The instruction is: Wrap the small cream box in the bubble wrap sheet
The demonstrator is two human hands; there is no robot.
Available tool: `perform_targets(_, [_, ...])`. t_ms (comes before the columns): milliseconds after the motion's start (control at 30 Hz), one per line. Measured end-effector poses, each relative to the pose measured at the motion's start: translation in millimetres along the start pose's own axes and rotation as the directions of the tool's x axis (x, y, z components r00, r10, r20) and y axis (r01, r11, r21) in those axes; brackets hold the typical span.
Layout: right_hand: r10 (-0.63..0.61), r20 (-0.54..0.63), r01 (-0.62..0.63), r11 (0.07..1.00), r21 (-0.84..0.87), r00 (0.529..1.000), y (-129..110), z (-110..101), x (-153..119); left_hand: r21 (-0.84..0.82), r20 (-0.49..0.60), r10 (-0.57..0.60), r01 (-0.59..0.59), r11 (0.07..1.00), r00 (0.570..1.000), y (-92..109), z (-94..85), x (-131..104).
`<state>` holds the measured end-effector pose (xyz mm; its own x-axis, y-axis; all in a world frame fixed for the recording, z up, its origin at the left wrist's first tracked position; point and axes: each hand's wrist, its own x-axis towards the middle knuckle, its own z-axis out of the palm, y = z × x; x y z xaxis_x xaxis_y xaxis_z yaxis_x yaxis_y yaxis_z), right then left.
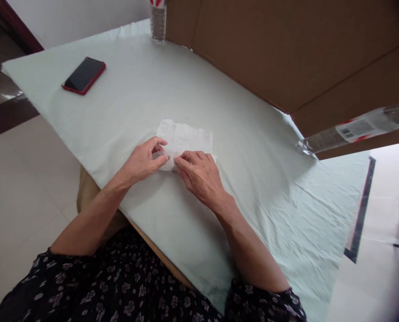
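Head view, pale cloth-covered bench (125, 98), tiled floor (25, 179) lower left, hands (168, 156) part-curled at white sheet (189, 137), grip unclear.

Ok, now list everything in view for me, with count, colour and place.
tablecloth: one, pale green, over the table
white sheet: one, thin, under the hands
phone: one, dark screen, red case, far left of the tabletop
cardboard: brown, far right side, count of pieces unclear
clear container: one, red at top, upright by the cardboard's left end
clear bottle: one, white and red label, right, before the cardboard
wall: one, pale, behind
floor: pale tiles, dark bands, both sides
floral garment: one, black, on the person
left hand: one, bare, at the sheet's left side, fingers parted
right hand: one, bare, over the sheet's near edge, grip unclear
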<state>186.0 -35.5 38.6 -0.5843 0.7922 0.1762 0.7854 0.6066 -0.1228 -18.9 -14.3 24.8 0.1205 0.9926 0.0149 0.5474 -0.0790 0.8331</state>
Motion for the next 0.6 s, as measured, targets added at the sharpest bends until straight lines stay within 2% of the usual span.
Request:
perform_targets(167, [0.006, 0.014, -0.004, 0.991, -0.130, 1.000, -6.2, 2.5, 2.4, 0.113, -0.026, -0.064, 0.066, 0.991, 0.998, -8.5, -7.0, 2.5])
perform_targets(267, [0.013, 0.010, -0.012, 0.985, -0.171, 1.000, -7.9, 7.0, 3.5, 0.233, -0.060, -0.089, 0.101, 0.967, 0.994, -7.8, -6.6, 2.9])
perform_targets(367, [0.017, 0.005, -0.015, 0.981, -0.195, 1.000, -8.5, 10.0, 4.5, 0.283, -0.086, -0.165, 0.183, 0.942, 0.983, -6.5, -12.7, -1.8])
perform_targets(467, [0.007, -0.004, -0.008, 0.979, -0.203, 1.000, -8.0, 11.8, 5.4, 0.235, -0.035, -0.276, 0.276, 0.932, 0.961, -5.6, -20.3, -7.4])
perform_targets(600, [-0.001, -0.012, -0.001, 0.979, -0.203, 1.000, -7.1, 13.2, 6.3, 0.054, 0.075, -0.399, 0.395, 0.917, 0.914, -0.2, -19.0, -6.7])
